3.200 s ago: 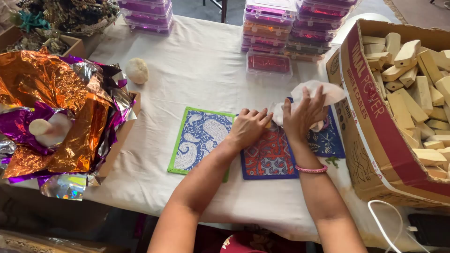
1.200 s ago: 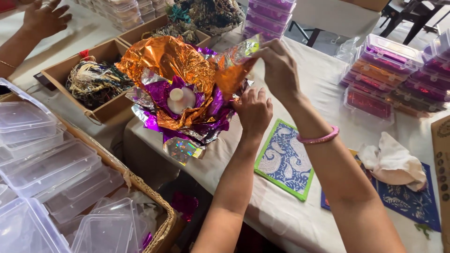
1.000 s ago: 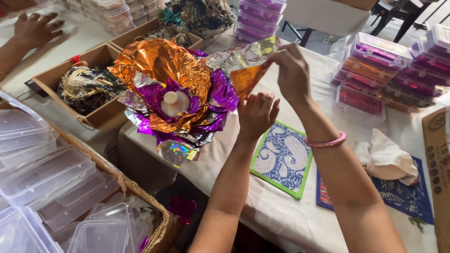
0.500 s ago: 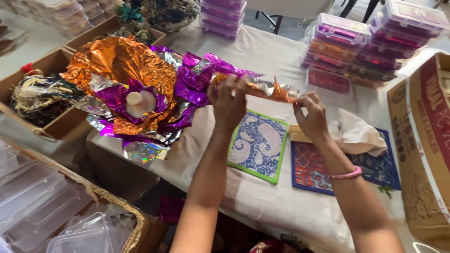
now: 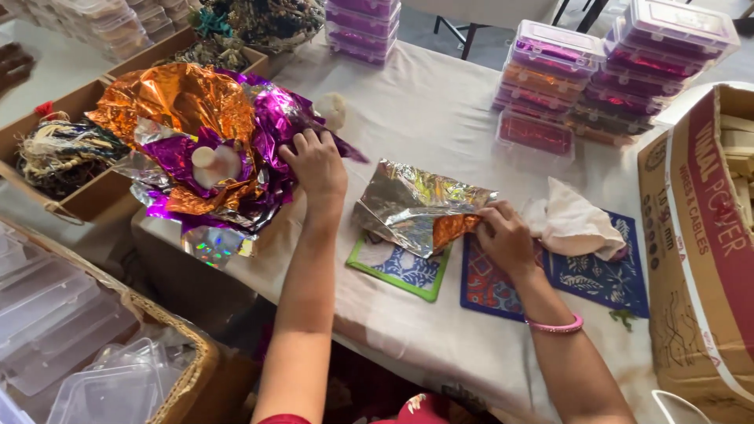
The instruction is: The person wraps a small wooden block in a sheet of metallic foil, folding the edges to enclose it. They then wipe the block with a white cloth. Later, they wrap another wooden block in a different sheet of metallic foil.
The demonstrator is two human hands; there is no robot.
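My right hand (image 5: pixel 506 235) grips one corner of a crinkled silver and orange foil sheet (image 5: pixel 412 206), which lies over a green-edged patterned card (image 5: pixel 402 270). My left hand (image 5: pixel 316 161) rests on the pile of purple and orange foil sheets (image 5: pixel 196 133) at the left, its fingers spread on a purple sheet. A small white lump (image 5: pixel 210 159) sits in the middle of that pile. A red patterned card (image 5: pixel 491 284) and a blue patterned card (image 5: pixel 605 279) lie under my right wrist, with a crumpled white cloth (image 5: pixel 575 226) on them.
Stacks of clear lidded boxes with coloured contents (image 5: pixel 620 71) stand at the back of the white-clothed table (image 5: pixel 416 102). A large cardboard box (image 5: pixel 699 235) is at the right. A box of straw-like material (image 5: pixel 67 153) and empty clear plastic containers (image 5: pixel 71 345) are at the left.
Both hands lifted a silver and orange foil sheet off the pile and carried it right. Now it lies on the green card, and my left hand is back on the pile.
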